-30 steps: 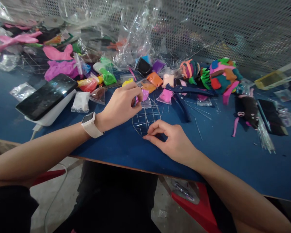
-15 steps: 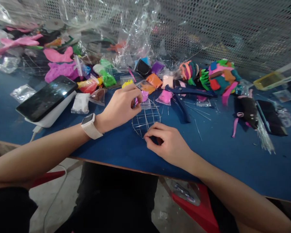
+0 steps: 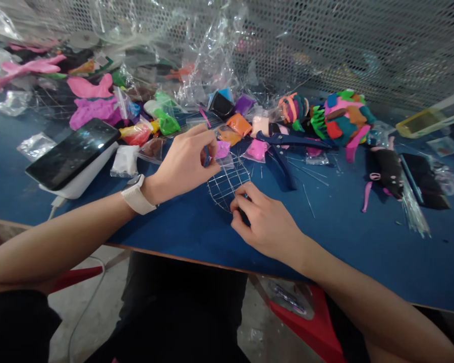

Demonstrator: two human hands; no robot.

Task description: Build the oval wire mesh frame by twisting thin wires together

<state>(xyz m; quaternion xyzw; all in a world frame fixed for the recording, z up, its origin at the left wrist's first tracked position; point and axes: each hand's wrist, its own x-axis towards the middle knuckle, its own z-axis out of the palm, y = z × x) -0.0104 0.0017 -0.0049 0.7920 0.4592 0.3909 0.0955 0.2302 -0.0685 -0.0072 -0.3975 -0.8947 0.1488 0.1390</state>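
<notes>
A rounded wire mesh frame [image 3: 227, 185] of thin silvery wires crossing in a grid is between my two hands, over the blue table. My left hand [image 3: 191, 156], with a pale watch on its wrist, has thumb and fingertips pinched together at the mesh's upper left edge. The fingers of my right hand [image 3: 263, 214] are curled closed on the mesh's lower right rim. Just beyond the mesh lie small bags of clay, one purple-pink [image 3: 222, 149] and one bright pink [image 3: 257, 150]. Blue-handled pliers [image 3: 282, 164] rest to the right.
Loose wires [image 3: 308, 200] lie right of the pliers. A phone [image 3: 73, 151] leans on a white block at left. Multicoloured clay models [image 3: 348, 118] and plastic bags line the back, before a perforated metal panel [image 3: 325, 45]. A bundle of wires [image 3: 414, 214] sits far right.
My right hand has shifted slightly right along the mesh's lower rim. The mesh has turned and tilted a little. My left hand stays pinched near the upper left edge.
</notes>
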